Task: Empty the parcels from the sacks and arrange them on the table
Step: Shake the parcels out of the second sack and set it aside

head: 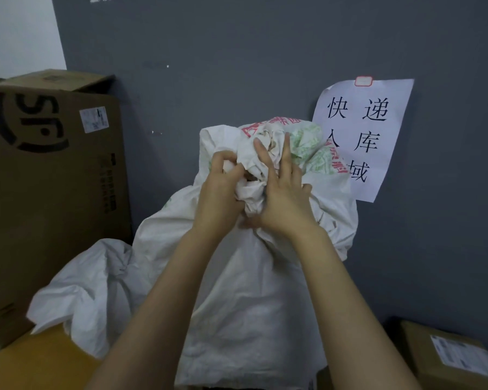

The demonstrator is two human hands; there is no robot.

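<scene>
A tall white woven sack (254, 305) with red and green print near its top stands against the grey wall. Its mouth is bunched and knotted at the top. My left hand (219, 190) pinches the twisted fabric of the knot with curled fingers. My right hand (282, 192) is on the knot from the right, two fingers stretched upward along the fabric and the thumb tucked underneath. A second, smaller white sack (96, 288), also tied, leans at the lower left of the tall one. No parcels from inside the sacks are visible.
A large brown cardboard box (48, 192) with black print stands at the left. A yellowish box (40, 364) lies at the bottom left. A labelled cardboard parcel (445, 358) sits at the bottom right. A paper sign (364, 136) is taped to the wall.
</scene>
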